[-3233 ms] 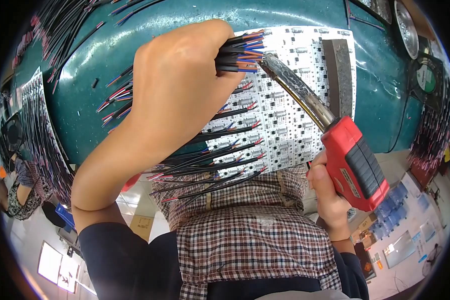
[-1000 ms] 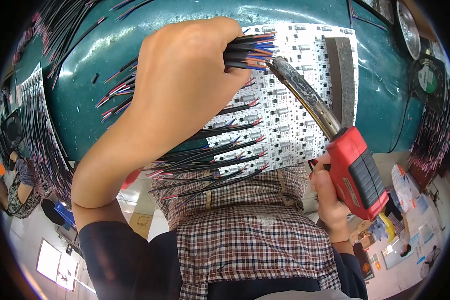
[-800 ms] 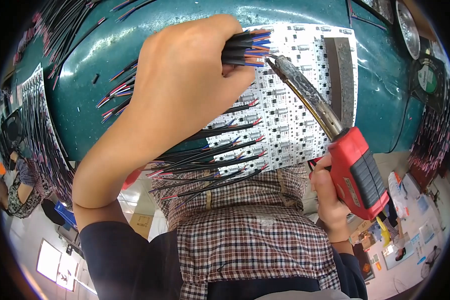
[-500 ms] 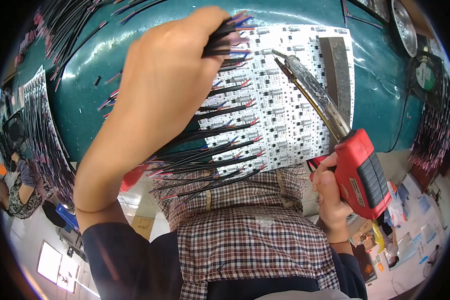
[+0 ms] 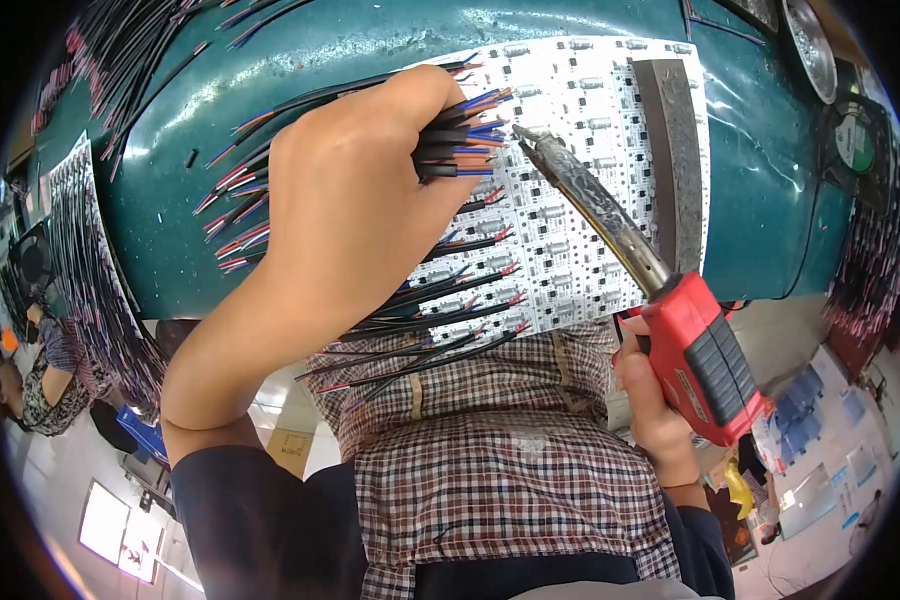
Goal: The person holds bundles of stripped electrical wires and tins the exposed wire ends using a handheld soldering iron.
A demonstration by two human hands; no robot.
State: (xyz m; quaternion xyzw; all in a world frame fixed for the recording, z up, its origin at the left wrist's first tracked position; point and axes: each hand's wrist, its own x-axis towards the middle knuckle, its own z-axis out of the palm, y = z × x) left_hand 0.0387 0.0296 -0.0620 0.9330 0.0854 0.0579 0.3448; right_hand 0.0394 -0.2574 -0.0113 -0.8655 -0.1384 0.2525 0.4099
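My left hand (image 5: pixel 355 185) is closed round a bundle of black cables (image 5: pixel 445 150), whose orange and blue wire ends point right. The bundle lies over the left part of a white circuit board sheet (image 5: pixel 570 290). My right hand (image 5: pixel 655 405) grips a red and black soldering gun (image 5: pixel 705 360). Its metal tip (image 5: pixel 522 138) is just right of the wire ends; whether they touch I cannot tell. Below my left hand, black cables with red ends (image 5: pixel 470 285) reach onto the sheet's left side. A dark grey bar (image 5: pixel 672 150) lies across the sheet's right part.
The sheet lies on a green table (image 5: pixel 760 200). More cables (image 5: pixel 140 70) lie at the upper left. Another cabled board (image 5: pixel 80 200) is at the left edge. A metal bowl (image 5: pixel 808 50) and a dark fan-like object (image 5: pixel 855 150) stand at the right. A person (image 5: pixel 50 375) is at the far left.
Since half a second ago my left hand has moved down slightly with the bundle. One cable now lies at the sheet's top edge, above the hand. The soldering gun's tip has moved left, nearer the wires.
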